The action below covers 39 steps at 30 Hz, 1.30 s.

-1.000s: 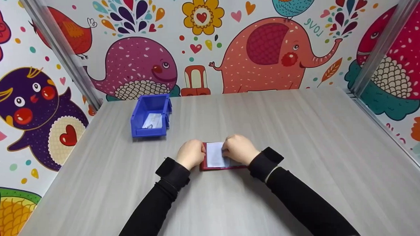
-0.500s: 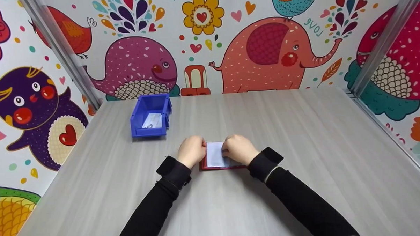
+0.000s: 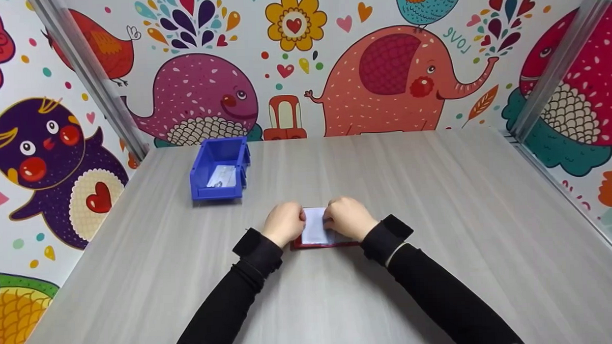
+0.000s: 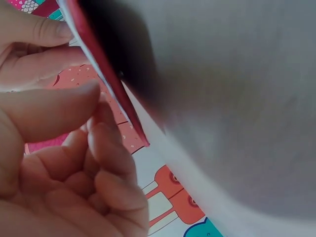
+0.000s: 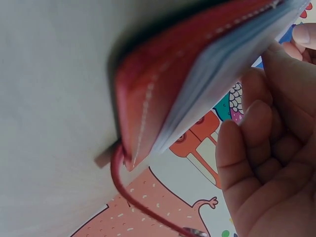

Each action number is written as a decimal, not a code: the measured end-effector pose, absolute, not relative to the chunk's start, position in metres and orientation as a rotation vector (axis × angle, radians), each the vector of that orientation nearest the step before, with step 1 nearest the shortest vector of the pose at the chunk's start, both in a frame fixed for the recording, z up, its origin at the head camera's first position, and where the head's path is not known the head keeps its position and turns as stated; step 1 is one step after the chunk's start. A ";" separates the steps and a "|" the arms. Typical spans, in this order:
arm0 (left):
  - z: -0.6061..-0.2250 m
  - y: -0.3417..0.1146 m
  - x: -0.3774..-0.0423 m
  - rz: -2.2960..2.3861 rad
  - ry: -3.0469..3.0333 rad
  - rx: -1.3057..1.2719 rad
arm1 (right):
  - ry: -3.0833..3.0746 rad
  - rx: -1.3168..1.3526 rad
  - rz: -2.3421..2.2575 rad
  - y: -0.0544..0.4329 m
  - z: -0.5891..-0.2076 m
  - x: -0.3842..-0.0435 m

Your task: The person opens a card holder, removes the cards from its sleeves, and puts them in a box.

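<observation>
A small red stitched card holder [image 5: 163,84] with clear sleeves lies open on the table, a white sheet [image 3: 314,227] showing inside. My right hand [image 3: 351,219] is over its right part, thumb and forefinger pinching a sleeve, the other fingers curled in the right wrist view. My left hand [image 3: 284,223] is at the holder's left edge. In the left wrist view, the left thumb [image 4: 64,111] and forefinger meet right beside the red edge, the other fingers curled; I cannot tell whether they grip anything. A thin red strap [image 5: 143,202] with a metal end hangs from the holder.
A blue plastic bin [image 3: 217,192] stands at the back left of the wood-grain table [image 3: 439,198]; it holds a white card [image 3: 222,176] and a small shiny thing. Printed cartoon panels [image 3: 385,98] stand around the table, with metal posts [image 3: 551,56] at the corners.
My left hand rises slightly, then shifts right and a little down over the holder's left edge. The right hand and the blue bin stay in place.
</observation>
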<state>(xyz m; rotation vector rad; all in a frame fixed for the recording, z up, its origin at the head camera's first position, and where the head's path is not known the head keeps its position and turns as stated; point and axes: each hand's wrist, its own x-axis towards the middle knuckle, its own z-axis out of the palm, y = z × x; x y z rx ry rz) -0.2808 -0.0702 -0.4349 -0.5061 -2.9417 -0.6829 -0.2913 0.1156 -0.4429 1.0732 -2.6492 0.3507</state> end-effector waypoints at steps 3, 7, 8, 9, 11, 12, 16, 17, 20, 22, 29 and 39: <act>-0.435 -0.070 -0.281 -0.675 -2.966 -0.500 | -2.651 1.072 0.352 0.116 -0.443 -0.291; -0.436 -0.070 -0.281 -0.659 -2.989 -0.496 | -2.644 1.070 0.360 0.116 -0.443 -0.292; -0.436 -0.070 -0.281 -0.655 -2.992 -0.496 | -2.644 1.068 0.363 0.116 -0.443 -0.292; -0.436 -0.070 -0.281 -0.652 -2.994 -0.498 | -2.645 1.067 0.364 0.116 -0.443 -0.291; -0.436 -0.070 -0.281 -0.645 -2.993 -0.503 | -2.646 1.069 0.361 0.116 -0.443 -0.291; -0.436 -0.070 -0.281 -0.645 -2.991 -0.505 | -2.647 1.070 0.358 0.116 -0.443 -0.291; -0.437 -0.069 -0.281 -0.624 -2.974 -0.521 | -2.647 1.076 0.351 0.117 -0.443 -0.291; -0.437 -0.069 -0.280 -0.615 -2.970 -0.522 | -2.647 1.076 0.354 0.117 -0.443 -0.291; -0.437 -0.069 -0.281 -0.588 -2.963 -0.516 | -2.657 1.075 0.369 0.117 -0.443 -0.291; -0.438 -0.069 -0.281 -0.580 -2.964 -0.507 | -2.656 1.074 0.372 0.118 -0.443 -0.291; -0.438 -0.068 -0.282 -0.585 -2.991 -0.485 | -2.669 1.061 0.427 0.122 -0.441 -0.292; -0.437 -0.067 -0.281 -0.584 -3.001 -0.478 | -2.662 1.007 0.478 0.141 -0.432 -0.295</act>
